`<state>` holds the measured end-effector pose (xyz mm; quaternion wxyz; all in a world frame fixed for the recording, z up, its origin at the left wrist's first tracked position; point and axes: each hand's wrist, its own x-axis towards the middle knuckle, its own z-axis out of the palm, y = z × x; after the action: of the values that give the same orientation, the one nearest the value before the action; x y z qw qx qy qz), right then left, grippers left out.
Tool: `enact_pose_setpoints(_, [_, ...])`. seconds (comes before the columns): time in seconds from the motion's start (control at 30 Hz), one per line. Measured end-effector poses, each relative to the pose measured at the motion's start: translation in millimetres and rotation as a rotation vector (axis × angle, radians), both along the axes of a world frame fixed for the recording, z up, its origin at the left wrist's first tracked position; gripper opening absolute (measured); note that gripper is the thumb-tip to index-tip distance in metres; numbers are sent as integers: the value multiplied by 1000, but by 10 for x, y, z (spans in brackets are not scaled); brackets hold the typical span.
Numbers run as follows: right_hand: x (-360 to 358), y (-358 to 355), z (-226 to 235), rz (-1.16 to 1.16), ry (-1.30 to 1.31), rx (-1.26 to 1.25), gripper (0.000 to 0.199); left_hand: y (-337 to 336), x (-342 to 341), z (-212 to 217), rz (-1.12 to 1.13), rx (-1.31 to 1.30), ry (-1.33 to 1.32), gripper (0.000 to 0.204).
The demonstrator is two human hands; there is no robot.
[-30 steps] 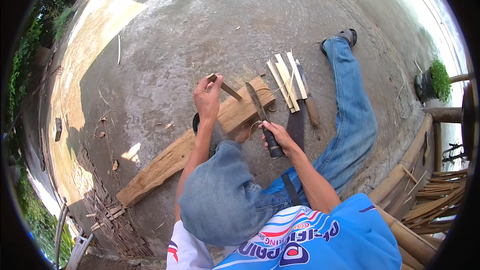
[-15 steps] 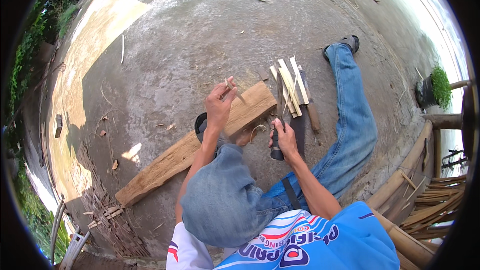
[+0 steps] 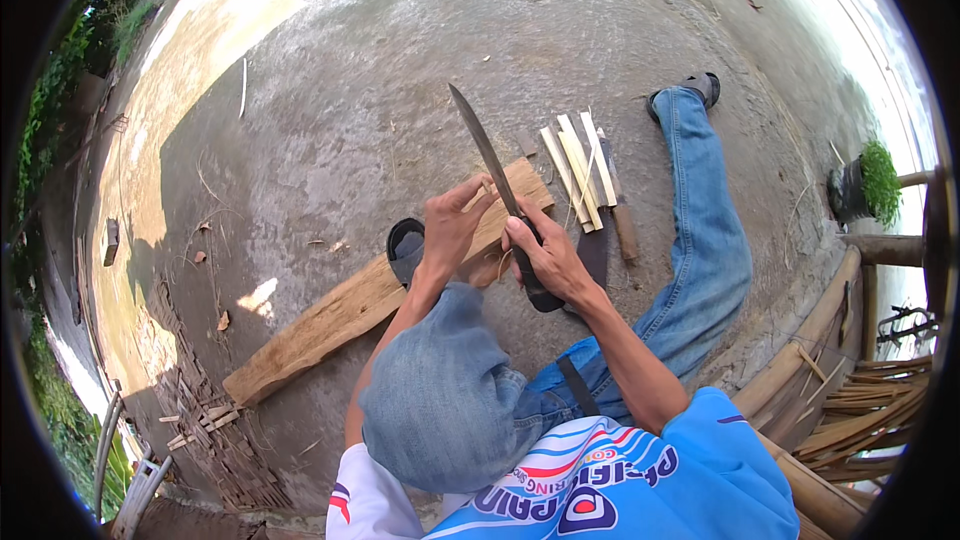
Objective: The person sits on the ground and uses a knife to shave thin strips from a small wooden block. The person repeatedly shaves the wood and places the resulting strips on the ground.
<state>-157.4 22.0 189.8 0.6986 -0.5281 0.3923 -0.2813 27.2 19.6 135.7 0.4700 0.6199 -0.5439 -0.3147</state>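
Observation:
My right hand (image 3: 556,258) grips the black handle of a long, dark-bladed machete (image 3: 478,136), its tip pointing up and to the left. Close beside the blade, my left hand (image 3: 455,228) pinches a small, thin piece of wood (image 3: 488,184), mostly hidden by the fingers. Whether the blade touches that piece I cannot tell. Beneath both hands a thick wooden beam (image 3: 315,338) lies slantwise on the ground. Several pale split strips (image 3: 577,166) lie to the right of its far end, by another tool with a brown wooden handle (image 3: 626,232).
My bent left leg (image 3: 435,390) and stretched right leg (image 3: 700,210) frame the work spot. A potted plant (image 3: 868,187) stands at the right, above bamboo poles (image 3: 800,380) and a heap of strips (image 3: 870,415). Woven matting (image 3: 205,410) lies at lower left.
The machete has swung left and up from beside the pale strips, now crossing over the beam's end. My left hand has lowered slightly and moved right, nearer the blade.

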Motion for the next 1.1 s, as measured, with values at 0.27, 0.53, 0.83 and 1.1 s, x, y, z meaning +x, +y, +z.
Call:
enact_pose_setpoints(0.27, [75, -3, -4, 7, 22, -3, 55, 5, 27, -47, 7, 15, 25, 31])
enact_pose_setpoints(0.53, [109, -8, -2, 1, -2, 29, 54, -4, 31, -43, -6, 1, 55, 32])
enact_pose_setpoints(0.83, [112, -19, 6, 8, 4, 36, 56, -15, 25, -73, -11, -12, 107, 32])
enact_pose_setpoints(1.1, [138, -5, 114, 39, 218, -87, 56, -11, 36, -46, -12, -13, -24, 32])
